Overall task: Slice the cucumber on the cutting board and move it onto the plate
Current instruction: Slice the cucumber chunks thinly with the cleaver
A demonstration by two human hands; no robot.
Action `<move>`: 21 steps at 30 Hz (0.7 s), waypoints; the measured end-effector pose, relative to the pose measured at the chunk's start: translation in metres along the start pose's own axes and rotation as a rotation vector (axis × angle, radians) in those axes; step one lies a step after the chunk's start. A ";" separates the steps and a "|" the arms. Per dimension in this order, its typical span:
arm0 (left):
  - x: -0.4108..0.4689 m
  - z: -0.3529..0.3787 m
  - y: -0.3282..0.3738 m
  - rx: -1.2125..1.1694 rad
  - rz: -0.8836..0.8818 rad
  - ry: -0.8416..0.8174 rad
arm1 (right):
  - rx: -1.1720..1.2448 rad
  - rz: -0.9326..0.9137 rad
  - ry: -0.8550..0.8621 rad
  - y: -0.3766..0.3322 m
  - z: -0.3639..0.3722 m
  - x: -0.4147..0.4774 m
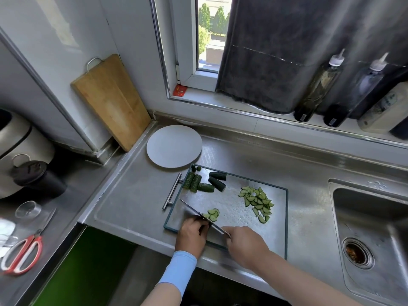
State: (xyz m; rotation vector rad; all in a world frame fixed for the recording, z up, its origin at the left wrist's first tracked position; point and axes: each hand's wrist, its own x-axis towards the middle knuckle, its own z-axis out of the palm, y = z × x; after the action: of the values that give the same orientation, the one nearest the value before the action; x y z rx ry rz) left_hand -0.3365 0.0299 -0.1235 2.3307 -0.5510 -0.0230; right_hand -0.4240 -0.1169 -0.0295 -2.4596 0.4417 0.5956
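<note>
A glass cutting board [234, 208] with a dark rim lies on the steel counter. My right hand [245, 245] grips a knife [198, 214] whose blade angles up to the left over the board's near left part. My left hand [193, 235] is curled just left of the blade, apparently pressing down a cucumber piece that it hides. A few fresh half-moon slices [213, 214] lie right of the blade. A larger pile of slices [257, 202] sits to the right. Several uncut cucumber chunks [205, 183] lie at the board's far left. The white plate [174, 146] stands bare beyond the board.
A sink [371, 228] opens on the right. A wooden board [110, 100] leans on the wall behind the plate. Bottles [318, 87] line the window sill. On the lower left counter lie red scissors [24, 250], a glass bowl [27, 209] and a dark cup [37, 177].
</note>
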 end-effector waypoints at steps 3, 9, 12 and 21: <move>-0.002 0.002 -0.003 0.009 -0.021 0.000 | -0.034 0.010 -0.017 0.000 -0.001 0.001; -0.003 0.002 -0.002 0.009 -0.032 0.003 | -0.041 -0.001 -0.024 0.002 0.000 0.000; -0.003 0.003 -0.004 0.007 -0.017 -0.006 | -0.043 -0.021 -0.012 0.003 0.002 0.000; -0.002 0.000 -0.005 -0.010 0.051 0.021 | -0.035 -0.061 0.070 0.007 0.003 -0.004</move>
State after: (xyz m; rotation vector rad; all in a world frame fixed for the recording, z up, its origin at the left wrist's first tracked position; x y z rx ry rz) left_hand -0.3367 0.0335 -0.1270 2.3040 -0.5982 0.0231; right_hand -0.4315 -0.1202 -0.0326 -2.5242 0.3851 0.4969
